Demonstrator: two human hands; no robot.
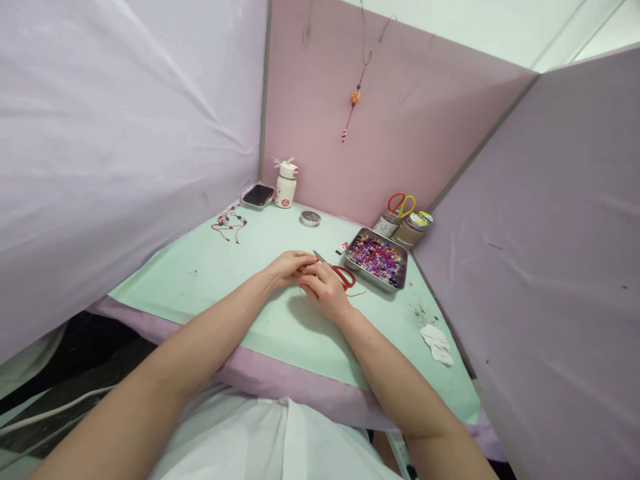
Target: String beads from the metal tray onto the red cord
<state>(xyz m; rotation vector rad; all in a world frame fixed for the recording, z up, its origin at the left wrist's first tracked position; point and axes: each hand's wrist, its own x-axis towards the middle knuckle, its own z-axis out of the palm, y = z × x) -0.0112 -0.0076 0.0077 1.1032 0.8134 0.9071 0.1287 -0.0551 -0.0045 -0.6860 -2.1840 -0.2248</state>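
My left hand [289,267] and my right hand [324,287] meet over the green tabletop, fingertips pinched close together. A thin red cord [357,294] comes out by the right hand, and a bit of red shows between the fingertips. The pinched part is mostly hidden by the fingers. Just beyond the right hand lie scissors with red handles [345,276], their blade tips pointing left and partly covered by the hand.
A metal tray [374,283] of mixed beads stands right of the scissors. Behind it are a cup [387,224] holding scissors and a jar [414,230]. A bottle [286,189], phone [259,195], round tin [311,219] and beaded cords [230,225] lie farther left; white cloth [437,345] lies right.
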